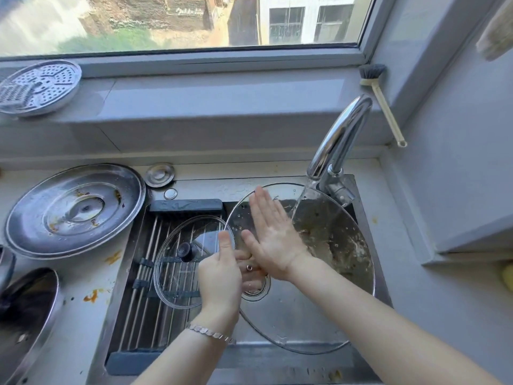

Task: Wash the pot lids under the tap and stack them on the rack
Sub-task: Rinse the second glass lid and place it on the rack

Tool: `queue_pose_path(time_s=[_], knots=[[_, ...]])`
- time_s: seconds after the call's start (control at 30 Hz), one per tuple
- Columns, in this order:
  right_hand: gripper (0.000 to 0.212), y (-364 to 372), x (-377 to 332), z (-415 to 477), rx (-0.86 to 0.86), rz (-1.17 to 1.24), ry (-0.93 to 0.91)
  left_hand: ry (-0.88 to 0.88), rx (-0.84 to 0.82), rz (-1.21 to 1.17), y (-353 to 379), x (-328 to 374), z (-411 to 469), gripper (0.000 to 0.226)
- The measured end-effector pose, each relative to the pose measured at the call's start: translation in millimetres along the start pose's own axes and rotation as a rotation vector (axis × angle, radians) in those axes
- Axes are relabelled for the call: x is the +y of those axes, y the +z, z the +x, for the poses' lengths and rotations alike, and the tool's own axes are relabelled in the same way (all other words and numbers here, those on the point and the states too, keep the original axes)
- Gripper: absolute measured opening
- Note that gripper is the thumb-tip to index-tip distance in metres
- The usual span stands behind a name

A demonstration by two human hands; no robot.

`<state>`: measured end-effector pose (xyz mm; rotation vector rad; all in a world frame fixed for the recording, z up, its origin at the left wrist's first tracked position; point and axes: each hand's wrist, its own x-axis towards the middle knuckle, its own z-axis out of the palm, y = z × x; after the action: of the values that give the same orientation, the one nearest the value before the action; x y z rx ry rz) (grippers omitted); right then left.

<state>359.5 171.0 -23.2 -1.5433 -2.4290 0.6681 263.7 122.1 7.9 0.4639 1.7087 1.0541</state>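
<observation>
A large glass pot lid [341, 240] stands tilted in the sink under the running tap [341, 140]. Water streams onto its upper right part, where brownish residue shows. My left hand [219, 270] grips the lid's left edge, thumb up in front and fingers curled behind the glass around its knob. My right hand [269, 234] presses flat against the lid's near face, fingers straight and pointing up. A smaller glass lid [172, 276] with a black knob lies on the roll-up rack [138, 295] over the sink's left half.
A big steel lid [75, 209] with orange stains lies on the counter to the left. A dark lid [25, 315] sits at the bottom left. On the sill rest a perforated steamer plate [39, 87] and a dish brush [380, 98]. A wall stands close on the right.
</observation>
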Motion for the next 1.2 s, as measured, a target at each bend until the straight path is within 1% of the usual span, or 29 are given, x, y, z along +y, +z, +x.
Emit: queue_pose_path(time_s=[0.07, 0.1, 0.13, 0.2, 0.27, 0.33, 0.43, 0.5, 0.6, 0.67, 0.73, 0.8, 0.87, 0.9, 0.93, 0.97, 1.03, 1.1, 1.13, 1.2], knots=[[0.069, 7.2, -12.7, -5.0, -0.074, -0.025, -0.181, 0.031, 0.034, 0.057, -1.2, -0.3, 2.5, 0.069], [0.067, 7.6, -12.0, -4.7, -0.085, -0.047, -0.201, 0.031, 0.029, 0.059, -2.0, 0.6, 3.0, 0.068], [0.066, 6.3, -5.7, -1.4, -0.068, -0.064, -0.157, 0.021, 0.011, 0.038, -2.5, 2.1, 3.1, 0.067], [0.064, 1.7, 16.1, 6.6, -0.026, -0.066, 0.060, -0.005, -0.010, -0.019, -3.4, 5.0, 4.2, 0.063], [0.067, 0.6, 41.6, 6.9, -0.011, -0.056, 0.257, -0.009, 0.005, -0.048, -5.8, 6.1, 7.4, 0.062], [0.068, 5.6, 60.8, -4.3, -0.034, -0.097, 0.343, 0.027, 0.041, -0.048, -9.8, 7.2, 12.1, 0.061], [0.074, 18.1, 70.2, -33.6, -0.073, -0.107, 0.407, 0.087, 0.097, -0.074, -14.1, 13.4, 18.5, 0.058], [0.080, 25.8, 60.4, -53.8, -0.069, -0.051, 0.418, 0.111, 0.126, -0.103, -14.6, 18.0, 21.3, 0.056], [0.081, 33.7, 31.8, -75.8, -0.137, 0.023, 0.280, 0.131, 0.149, -0.102, -14.7, 18.3, 23.8, 0.055], [0.079, 35.1, 27.0, -79.6, -0.177, 0.009, 0.210, 0.133, 0.155, -0.098, -15.5, 16.4, 24.0, 0.055], [0.076, 28.7, 39.7, -71.2, -0.139, -0.022, 0.256, 0.130, 0.151, -0.093, -15.6, 14.1, 23.7, 0.055], [0.071, 18.5, 54.5, -55.5, -0.101, -0.064, 0.368, 0.119, 0.141, -0.105, -14.2, 12.3, 22.3, 0.056], [0.071, 11.8, 55.9, -44.5, -0.060, -0.073, 0.454, 0.110, 0.135, -0.121, -11.7, 12.0, 19.8, 0.055], [0.071, 11.3, 49.4, -43.1, -0.055, -0.058, 0.461, 0.111, 0.136, -0.133, -10.2, 12.6, 19.5, 0.055], [0.071, 13.4, 39.7, -45.7, -0.070, -0.033, 0.429, 0.111, 0.138, -0.150, -8.7, 13.5, 20.3, 0.056], [0.070, 17.2, 26.3, -50.9, -0.098, 0.002, 0.347, 0.110, 0.144, -0.166, -7.4, 14.3, 21.8, 0.056], [0.070, 25.7, -5.7, -64.3, -0.148, 0.090, 0.105, 0.107, 0.159, -0.185, -6.4, 14.2, 26.3, 0.057], [0.076, 33.7, -24.0, -71.6, -0.188, 0.121, -0.088, 0.106, 0.165, -0.151, -6.7, 11.3, 31.0, 0.060], [0.075, 36.3, -23.8, -72.6, -0.207, 0.118, -0.140, 0.102, 0.165, -0.130, -7.8, 9.3, 32.0, 0.061], [0.065, 34.1, -10.4, -74.8, -0.197, 0.084, -0.205, 0.078, 0.149, -0.140, -9.9, 6.7, 32.7, 0.060]])
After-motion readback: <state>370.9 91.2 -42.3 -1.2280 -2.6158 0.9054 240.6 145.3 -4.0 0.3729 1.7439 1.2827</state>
